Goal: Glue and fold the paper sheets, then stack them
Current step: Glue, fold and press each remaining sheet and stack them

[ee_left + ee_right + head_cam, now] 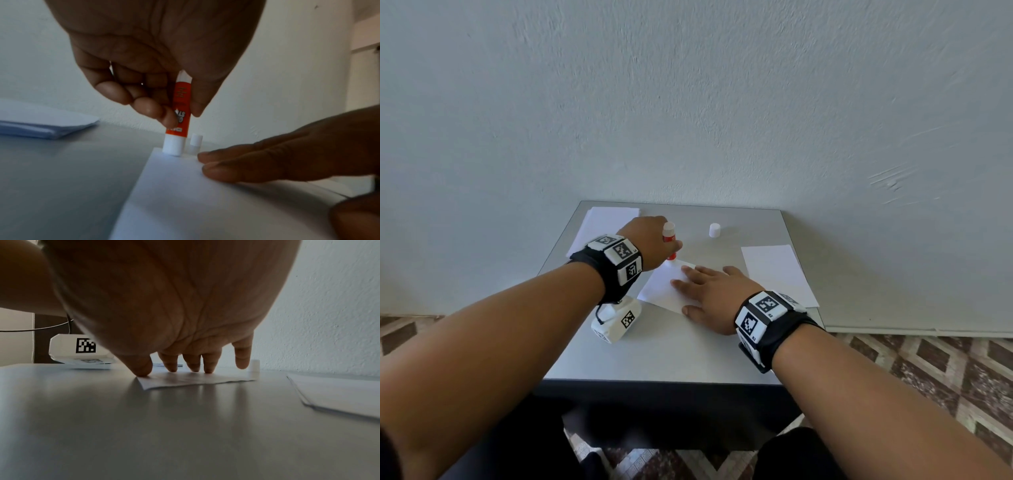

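My left hand point(650, 240) pinches the glue stick point(178, 116) upright, thumb opposite fingers, tip down on the far corner of the sheet point(664, 286) so glue lands along the edge. My right hand point(714, 294) lies flat on that sheet, fingers spread, probably to stop it sliding under the stick. Cap point(714, 230) stands well apart on the surface point(671, 356), out of the way. Paper piles sit far left point(602, 226) and right point(777, 270); can't tell which is finished.
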